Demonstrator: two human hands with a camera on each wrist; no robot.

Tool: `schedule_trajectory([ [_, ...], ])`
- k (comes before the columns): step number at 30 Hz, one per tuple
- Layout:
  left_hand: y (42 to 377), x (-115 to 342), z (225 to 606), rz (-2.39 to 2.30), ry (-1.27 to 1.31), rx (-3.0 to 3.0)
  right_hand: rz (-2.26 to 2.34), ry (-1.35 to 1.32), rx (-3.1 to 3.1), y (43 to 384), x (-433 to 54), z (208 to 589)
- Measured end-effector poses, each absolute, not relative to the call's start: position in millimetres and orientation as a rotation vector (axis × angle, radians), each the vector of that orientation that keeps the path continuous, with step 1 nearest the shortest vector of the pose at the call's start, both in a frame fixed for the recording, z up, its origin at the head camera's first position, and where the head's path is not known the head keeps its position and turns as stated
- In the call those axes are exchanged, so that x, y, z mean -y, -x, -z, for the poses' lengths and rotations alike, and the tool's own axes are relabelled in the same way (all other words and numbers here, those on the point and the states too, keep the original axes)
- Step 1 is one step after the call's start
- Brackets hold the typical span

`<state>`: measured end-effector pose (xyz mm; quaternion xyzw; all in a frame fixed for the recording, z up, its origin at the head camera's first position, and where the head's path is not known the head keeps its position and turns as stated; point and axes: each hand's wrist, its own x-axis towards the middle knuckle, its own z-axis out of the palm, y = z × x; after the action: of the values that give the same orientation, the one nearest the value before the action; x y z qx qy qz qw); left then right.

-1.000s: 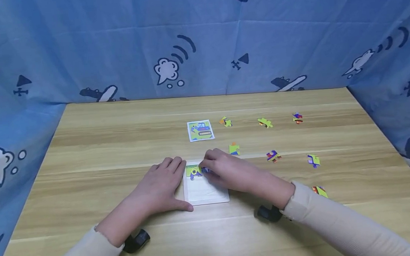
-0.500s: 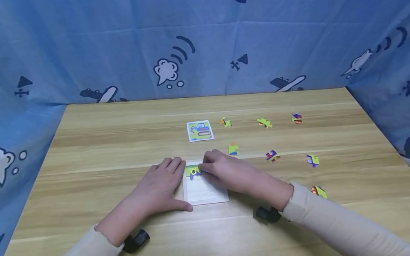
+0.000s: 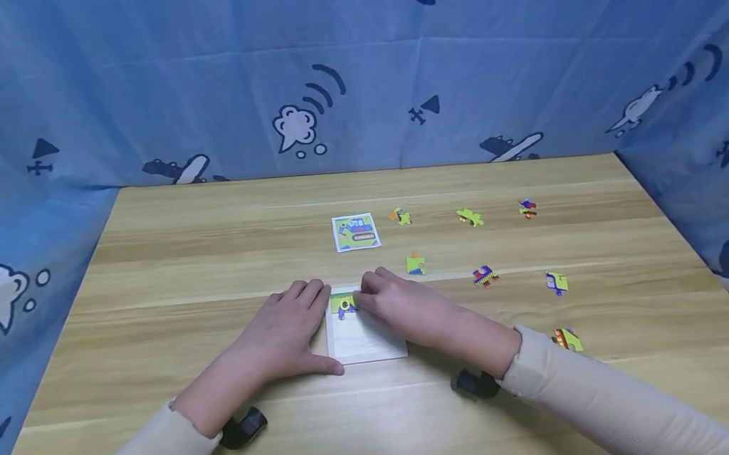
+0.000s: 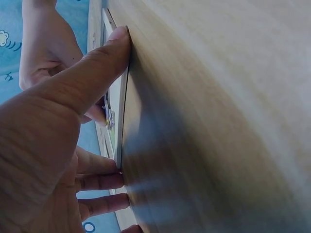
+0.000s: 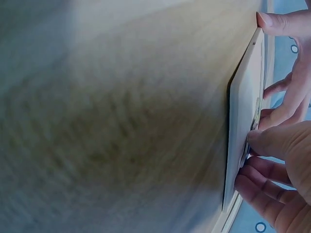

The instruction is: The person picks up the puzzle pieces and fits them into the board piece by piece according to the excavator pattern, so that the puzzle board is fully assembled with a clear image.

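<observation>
A white square puzzle tray lies on the table in front of the person. The left hand rests along its left side, thumb at the near corner and fingertips at the far corner, fingers fairly straight. A green puzzle piece with a yellow ring lies in the tray's far left corner. Beside it, the right hand pinches another puzzle piece between thumb and fingers at the far side of the tray. That piece is mostly hidden by the hand in the head view; the right wrist view shows its edge low against the tray.
A picture card of a blue excavator lies beyond the tray. Several loose puzzle pieces are spread to the right, among them a green one, a striped one and a red-and-green one near the right sleeve. A blue curtain hangs behind the table.
The right hand's fingers have shifted slightly at the tray's far side, now covering the blue-purple piece seen earlier between them. The left hand stays in place.
</observation>
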<state>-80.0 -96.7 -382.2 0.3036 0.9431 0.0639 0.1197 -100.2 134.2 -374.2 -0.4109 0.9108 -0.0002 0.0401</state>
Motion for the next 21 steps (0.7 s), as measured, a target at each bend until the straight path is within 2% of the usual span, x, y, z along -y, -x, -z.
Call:
schedule_trajectory([
  [12,79.8,96.2,380.7,-0.2,-0.871,-2.739,-0.007,1.275,-2.801,100.6,-134.9,376.2],
  [21,80.8,96.2,381.9,-0.189,-0.86,-2.731,0.15,1.202,-2.726,103.3,-136.4,370.6],
])
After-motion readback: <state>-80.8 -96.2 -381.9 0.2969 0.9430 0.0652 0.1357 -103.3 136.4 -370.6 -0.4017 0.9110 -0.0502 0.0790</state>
